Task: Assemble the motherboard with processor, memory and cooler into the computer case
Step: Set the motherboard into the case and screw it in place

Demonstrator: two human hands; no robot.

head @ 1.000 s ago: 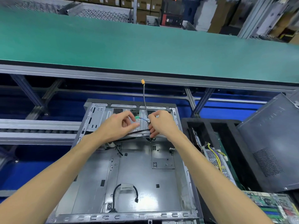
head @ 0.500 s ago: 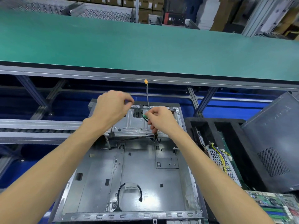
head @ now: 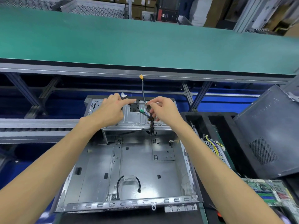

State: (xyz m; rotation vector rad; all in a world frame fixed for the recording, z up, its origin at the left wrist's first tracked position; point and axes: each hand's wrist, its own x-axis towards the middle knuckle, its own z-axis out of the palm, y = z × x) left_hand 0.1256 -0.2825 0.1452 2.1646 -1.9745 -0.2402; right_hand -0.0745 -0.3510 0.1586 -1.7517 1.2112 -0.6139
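Note:
An open grey metal computer case (head: pixel 132 160) lies flat in front of me, with no board inside. Over its far drive cage (head: pixel 134 120), my left hand (head: pixel 111 109) holds a black cable with a white connector (head: pixel 123 94) sticking up past the fingers. My right hand (head: pixel 163 109) pinches a bundle of black cables (head: pixel 151 122) with a green plug (head: pixel 142 111). One thin cable with an orange connector (head: pixel 141 76) stands straight up from that bundle. A green motherboard (head: pixel 267 193) lies at the lower right, partly cut off by the frame.
A short black looped cable (head: pixel 128 183) lies on the case floor. A black foam tray (head: pixel 208 126) at the right holds a power supply with yellow wires (head: pixel 213 144). A dark case side panel (head: pixel 267 133) leans at the far right. A green conveyor belt (head: pixel 145 42) runs across behind.
My left hand has lifted from the cage's near edge to its far edge, drawing a black cable up and back. My right hand has stayed on the cable bundle, shifting slightly backward.

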